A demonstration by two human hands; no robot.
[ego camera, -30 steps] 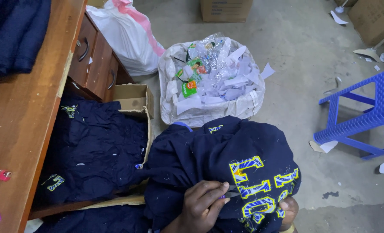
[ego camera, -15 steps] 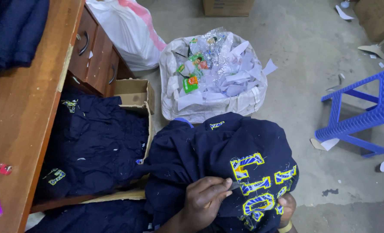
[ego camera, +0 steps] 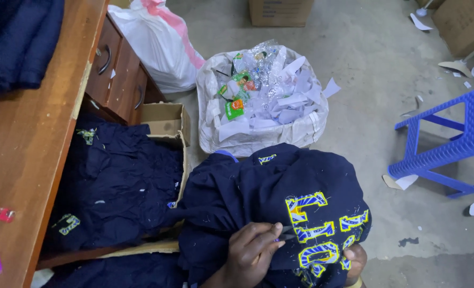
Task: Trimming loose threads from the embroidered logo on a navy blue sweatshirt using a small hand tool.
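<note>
1. Concrete floor (ego camera: pixel 375 64) and a wooden desk (ego camera: pixel 29 154) frame my view.
2. Left hand (ego camera: pixel 253 253) pinches small snips (ego camera: pixel 286 232) at the yellow lettering (ego camera: pixel 314 229); right hand (ego camera: pixel 354 261), at five o'clock, grips the navy garment (ego camera: pixel 258 186) from under; I cannot tell its fingers.
3. I judge thread-trimming underway; next calls for a steady, shallow cut.
4. Scrap bag (ego camera: pixel 263 106) at twelve, blue stool (ego camera: pixel 450 144) at three.

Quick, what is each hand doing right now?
Left hand: closed on small snips, resting on the navy garment.
Right hand: grips the garment's edge, mostly hidden.
</note>
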